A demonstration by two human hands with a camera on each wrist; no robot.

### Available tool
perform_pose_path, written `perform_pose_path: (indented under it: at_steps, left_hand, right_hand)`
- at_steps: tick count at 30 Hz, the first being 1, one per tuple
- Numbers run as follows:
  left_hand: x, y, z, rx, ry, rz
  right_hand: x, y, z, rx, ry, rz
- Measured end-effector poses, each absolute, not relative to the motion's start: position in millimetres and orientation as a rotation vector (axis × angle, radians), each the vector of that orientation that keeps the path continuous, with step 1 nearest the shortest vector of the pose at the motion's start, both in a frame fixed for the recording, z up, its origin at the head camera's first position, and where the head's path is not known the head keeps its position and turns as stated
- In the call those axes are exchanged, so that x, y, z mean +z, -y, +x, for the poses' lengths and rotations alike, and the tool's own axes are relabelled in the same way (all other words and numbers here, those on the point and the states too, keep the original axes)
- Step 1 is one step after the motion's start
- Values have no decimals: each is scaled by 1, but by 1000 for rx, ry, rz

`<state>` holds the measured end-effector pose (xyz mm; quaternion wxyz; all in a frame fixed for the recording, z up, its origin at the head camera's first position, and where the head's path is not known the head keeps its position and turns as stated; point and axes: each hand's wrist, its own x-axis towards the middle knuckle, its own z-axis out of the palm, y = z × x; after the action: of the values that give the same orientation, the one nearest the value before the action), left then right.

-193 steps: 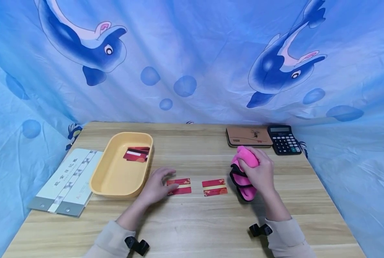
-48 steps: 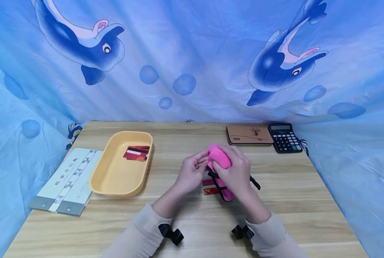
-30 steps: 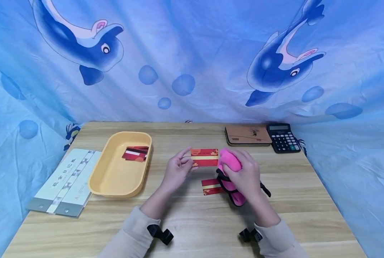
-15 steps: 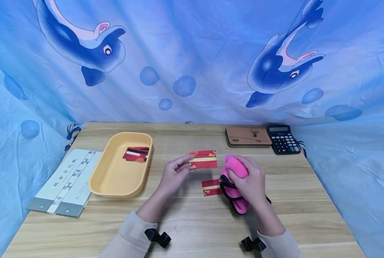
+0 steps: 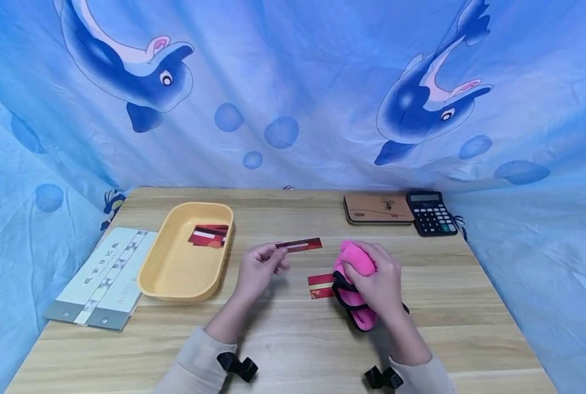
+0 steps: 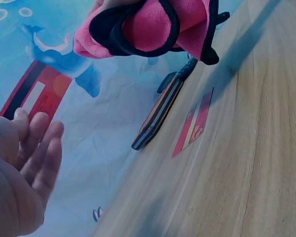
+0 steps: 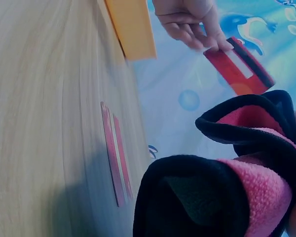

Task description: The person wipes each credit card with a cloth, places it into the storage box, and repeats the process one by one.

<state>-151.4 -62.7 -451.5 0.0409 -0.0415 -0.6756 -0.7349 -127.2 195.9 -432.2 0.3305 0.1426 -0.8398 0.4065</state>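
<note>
My left hand [image 5: 260, 268] pinches a red bank card [image 5: 300, 245] by one end, above the table. The card is tilted, and its side with the dark stripe and white strip shows; in the left wrist view the card [image 6: 39, 91] stands up from thumb and fingers. My right hand [image 5: 382, 276] grips a bunched pink cloth [image 5: 357, 262] with black edging, a little right of the held card and apart from it. Another red card [image 5: 319, 286] with a pale gold band lies on the table, its right end hidden by the cloth in the head view.
A yellow tray [image 5: 147, 273] at the left holds several red cards [image 5: 209, 235]. Beside it lie pale blue folders [image 5: 105, 273]. At the back right are a brown wallet [image 5: 378, 209] and a black calculator [image 5: 430, 213]. A dolphin-print curtain [image 5: 293, 82] hangs behind the table.
The left hand has lifted one card off the table; the cloth came to it, then moved away right. Since half a second ago the card has been turned to its striped side.
</note>
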Motion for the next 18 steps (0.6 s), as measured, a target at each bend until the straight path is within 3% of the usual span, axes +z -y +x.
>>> perform_pose_path:
  at_steps: [6, 18]
  left_hand:
    - [-450, 64, -151, -2021, 2123, -49]
    - [-452, 58, -146, -2351, 2021, -136]
  right_hand:
    - [-431, -186, -130, 1103, 2189, 400]
    - [-427, -158, -141, 1084, 2179, 549]
